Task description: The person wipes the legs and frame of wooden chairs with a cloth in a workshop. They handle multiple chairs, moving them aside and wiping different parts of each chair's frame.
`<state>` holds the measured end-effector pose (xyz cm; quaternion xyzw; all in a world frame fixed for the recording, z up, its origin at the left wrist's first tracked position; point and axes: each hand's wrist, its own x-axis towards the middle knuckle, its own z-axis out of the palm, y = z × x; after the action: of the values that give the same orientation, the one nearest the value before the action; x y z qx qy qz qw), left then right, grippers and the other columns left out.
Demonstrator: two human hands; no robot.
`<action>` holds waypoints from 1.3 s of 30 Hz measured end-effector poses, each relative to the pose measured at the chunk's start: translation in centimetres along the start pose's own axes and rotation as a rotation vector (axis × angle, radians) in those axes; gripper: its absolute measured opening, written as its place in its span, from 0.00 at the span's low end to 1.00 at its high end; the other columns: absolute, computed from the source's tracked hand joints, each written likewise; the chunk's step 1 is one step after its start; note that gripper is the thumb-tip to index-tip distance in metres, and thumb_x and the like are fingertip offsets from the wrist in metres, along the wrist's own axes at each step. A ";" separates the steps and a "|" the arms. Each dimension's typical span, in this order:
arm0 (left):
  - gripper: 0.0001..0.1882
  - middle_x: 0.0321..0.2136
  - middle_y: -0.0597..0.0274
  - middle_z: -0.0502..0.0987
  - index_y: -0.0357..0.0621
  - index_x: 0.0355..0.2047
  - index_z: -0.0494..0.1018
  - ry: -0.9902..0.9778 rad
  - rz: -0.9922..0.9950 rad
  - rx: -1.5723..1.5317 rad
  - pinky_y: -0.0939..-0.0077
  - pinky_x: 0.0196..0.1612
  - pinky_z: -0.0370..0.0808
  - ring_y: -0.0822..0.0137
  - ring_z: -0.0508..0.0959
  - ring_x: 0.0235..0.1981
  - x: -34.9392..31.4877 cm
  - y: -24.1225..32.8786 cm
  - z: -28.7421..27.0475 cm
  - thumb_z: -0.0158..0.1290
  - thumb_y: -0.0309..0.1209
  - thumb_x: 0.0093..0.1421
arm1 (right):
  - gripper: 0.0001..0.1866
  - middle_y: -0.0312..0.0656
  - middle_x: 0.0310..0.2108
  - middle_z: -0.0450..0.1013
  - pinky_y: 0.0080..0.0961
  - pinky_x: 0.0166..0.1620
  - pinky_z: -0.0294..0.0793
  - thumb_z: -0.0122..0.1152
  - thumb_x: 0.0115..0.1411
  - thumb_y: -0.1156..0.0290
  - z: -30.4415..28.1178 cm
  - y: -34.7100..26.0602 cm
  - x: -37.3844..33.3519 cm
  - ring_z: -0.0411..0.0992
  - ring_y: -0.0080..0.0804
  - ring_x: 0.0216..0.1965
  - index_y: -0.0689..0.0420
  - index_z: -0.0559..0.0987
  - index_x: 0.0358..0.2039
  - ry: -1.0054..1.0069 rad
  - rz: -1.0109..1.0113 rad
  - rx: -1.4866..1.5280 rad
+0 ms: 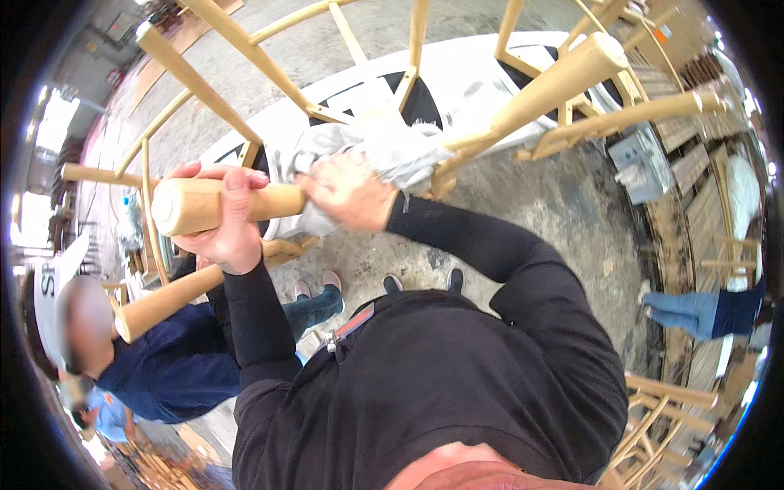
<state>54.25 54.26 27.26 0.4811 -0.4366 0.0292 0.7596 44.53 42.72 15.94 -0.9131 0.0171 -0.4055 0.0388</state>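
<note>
Fingers wrapped around a thick, pale wooden leg [273,202], my left hand [219,216] grips it near its rounded end. The leg belongs to a wooden furniture frame, and its far end runs under a crumpled grey-white cloth [314,151]. My right hand [351,192] is closed on the cloth, pressing it against the leg; some of its fingertips are hidden in the folds. Another tapered leg [535,98] rises to the right of the cloth. Below my left hand a further wooden leg [167,302] points toward the lower left.
Upturned wooden frames with slim legs [253,57] stand along a white-covered surface [474,61]. A person in a cap and dark blue top [175,359] is close on my left. Pallets [690,196] and a grey box [641,167] lie right; more wooden frames [653,425] stand lower right.
</note>
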 end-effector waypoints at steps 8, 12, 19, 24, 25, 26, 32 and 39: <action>0.24 0.23 0.52 0.76 0.38 0.46 0.61 -0.092 0.096 -0.001 0.72 0.27 0.79 0.66 0.78 0.20 -0.3 -0.9 0.0 0.61 0.17 0.53 | 0.12 0.41 0.45 0.68 0.41 0.52 0.69 0.60 0.58 0.64 -8.3 10.5 -9.9 0.68 0.40 0.49 0.47 0.78 0.43 0.146 0.125 -0.479; 0.26 0.23 0.52 0.76 0.39 0.49 0.60 -0.094 0.062 -0.036 0.72 0.28 0.79 0.65 0.78 0.21 -0.8 -0.7 0.4 0.61 0.19 0.53 | 0.12 0.41 0.43 0.68 0.40 0.50 0.69 0.59 0.57 0.66 -0.3 4.4 -10.7 0.67 0.41 0.46 0.48 0.78 0.43 0.100 0.313 -0.073; 0.27 0.25 0.49 0.78 0.42 0.51 0.57 -0.180 0.117 0.009 0.69 0.33 0.79 0.63 0.79 0.23 -0.2 -0.7 -1.0 0.60 0.22 0.56 | 0.16 0.46 0.37 0.73 0.35 0.43 0.74 0.69 0.48 0.72 2.5 -5.8 -13.9 0.75 0.43 0.39 0.58 0.77 0.38 0.153 0.726 0.860; 0.29 0.25 0.47 0.78 0.47 0.54 0.52 -0.200 0.070 0.064 0.65 0.34 0.79 0.59 0.80 0.24 -1.5 -0.1 -0.6 0.58 0.25 0.59 | 0.20 0.48 0.47 0.72 0.38 0.52 0.70 0.62 0.58 0.67 8.7 0.9 -14.4 0.70 0.41 0.51 0.61 0.72 0.48 0.405 1.071 0.798; 0.28 0.24 0.48 0.77 0.46 0.54 0.51 -0.213 0.106 0.023 0.64 0.32 0.79 0.59 0.79 0.22 -1.3 -0.1 0.1 0.57 0.27 0.60 | 0.23 0.50 0.50 0.70 0.42 0.56 0.67 0.61 0.58 0.64 11.3 2.7 -14.3 0.68 0.44 0.54 0.62 0.71 0.51 0.332 1.096 0.761; 0.23 0.23 0.48 0.74 0.39 0.53 0.51 -0.291 0.207 0.101 0.64 0.26 0.80 0.61 0.76 0.18 -0.7 -0.2 0.8 0.48 0.30 0.64 | 0.26 0.53 0.53 0.69 0.45 0.59 0.65 0.60 0.59 0.61 13.6 4.4 -14.4 0.65 0.47 0.58 0.63 0.69 0.54 0.234 1.121 0.652; 0.24 0.27 0.54 0.72 0.43 0.57 0.53 -0.335 0.195 0.083 0.68 0.25 0.75 0.64 0.74 0.20 -1.0 -1.3 -1.1 0.48 0.36 0.66 | 0.28 0.60 0.56 0.64 0.57 0.69 0.39 0.49 0.59 0.60 21.5 12.9 -11.3 0.56 0.60 0.64 0.64 0.68 0.57 -0.332 0.800 -0.242; 0.26 0.25 0.59 0.72 0.44 0.54 0.54 -0.268 0.225 0.159 0.71 0.22 0.75 0.65 0.75 0.18 -1.8 -0.2 -1.2 0.51 0.44 0.65 | 0.20 0.59 0.62 0.56 0.50 0.63 0.58 0.50 0.60 0.68 22.4 33.4 -5.2 0.57 0.54 0.63 0.62 0.67 0.51 0.072 1.337 -0.327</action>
<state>54.04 55.71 25.67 0.4873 -0.5812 0.0838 0.6464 57.67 11.01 -5.76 -0.6866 0.6390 -0.3168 0.1416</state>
